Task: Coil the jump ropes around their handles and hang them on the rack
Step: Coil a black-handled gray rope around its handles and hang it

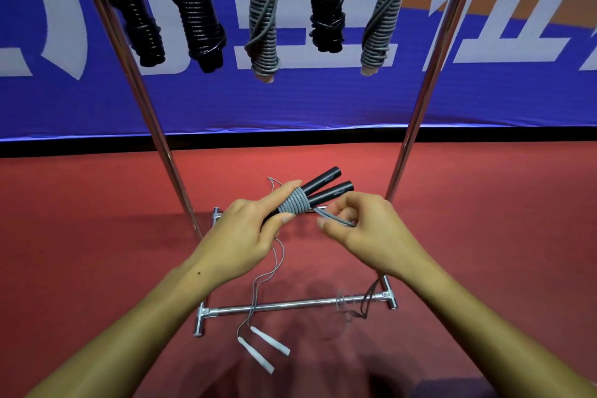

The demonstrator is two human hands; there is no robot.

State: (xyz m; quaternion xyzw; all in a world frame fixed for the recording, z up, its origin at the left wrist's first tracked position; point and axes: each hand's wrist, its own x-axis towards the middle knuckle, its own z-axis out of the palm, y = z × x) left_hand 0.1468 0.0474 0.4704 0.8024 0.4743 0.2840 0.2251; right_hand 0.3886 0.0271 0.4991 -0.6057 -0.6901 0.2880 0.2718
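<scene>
While five coiled ropes (pixel 263 26) are already hung at twelve o'clock, black handles (pixel 323 187) are gripped by the left hand (pixel 245 233) and grey cord (pixel 336 219) is pinched by the right hand (pixel 365 229); another rope (pixel 263 342) is left on the floor.

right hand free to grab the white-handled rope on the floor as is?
Probably not yet. The right hand pinches the grey cord being wound on the black handles. The white handles lie uncovered on the floor, so only that grip stands in its way.
</scene>
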